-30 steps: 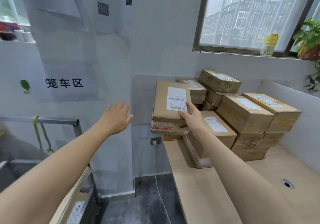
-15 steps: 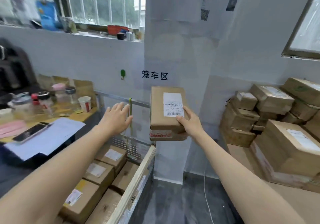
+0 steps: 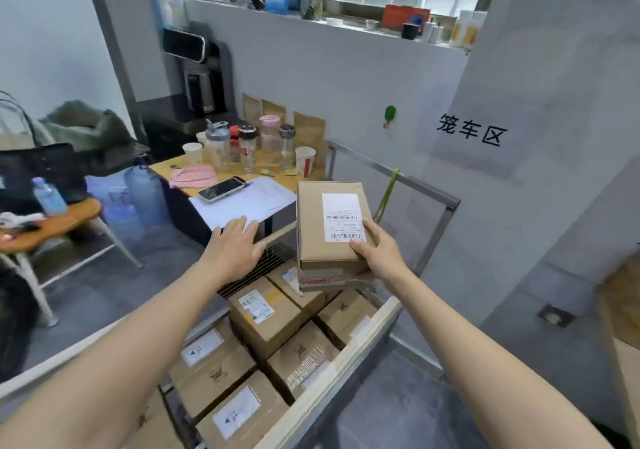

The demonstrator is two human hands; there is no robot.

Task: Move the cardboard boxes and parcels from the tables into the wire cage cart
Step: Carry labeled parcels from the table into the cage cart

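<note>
the cardboard box [image 3: 313,226] is a plain brown oblong with crisp edges, held in the air above the far end of the wire cage cart [image 3: 446,202]. a white shipping label [image 3: 343,216] with black print and a barcode covers much of its top face, and wrinkled clear tape [image 3: 322,280] with red print runs along its lower near edge. the right hand [image 3: 377,252] grips the box at its near right corner, thumb pressed on the label's lower edge, the other fingers mostly hidden round the side. the left hand [image 3: 237,244] hovers just left of the box, fingers straight, palm down, holding nothing. the cart has a grey metal tube frame, fine wire mesh on its far side and a pale wooden board [image 3: 332,376] along its right edge. inside it, matte brown cartons [image 3: 266,317] lie packed close together, several with white labels.
</note>
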